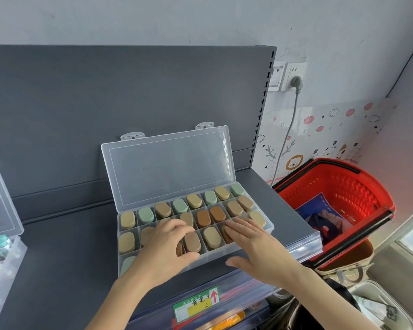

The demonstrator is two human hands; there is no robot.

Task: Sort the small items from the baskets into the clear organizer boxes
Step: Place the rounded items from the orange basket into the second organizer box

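Note:
A clear organizer box lies on the grey shelf with its lid standing open. Its compartments hold several small oval items in tan, green and brown, such as a tan one. My left hand is over the box's front left part, fingers curled, with a brown oval item between thumb and fingers. My right hand lies flat, its straight fingers resting on a dark brown item in the front row and its thumb at the box's front wall. The red basket stands to the right.
A second clear organizer box with its lid up sits at the shelf's left edge. The red basket holds a blue packet and rests on a woven basket. A green and yellow label marks the shelf front. A plug and cable hang on the wall.

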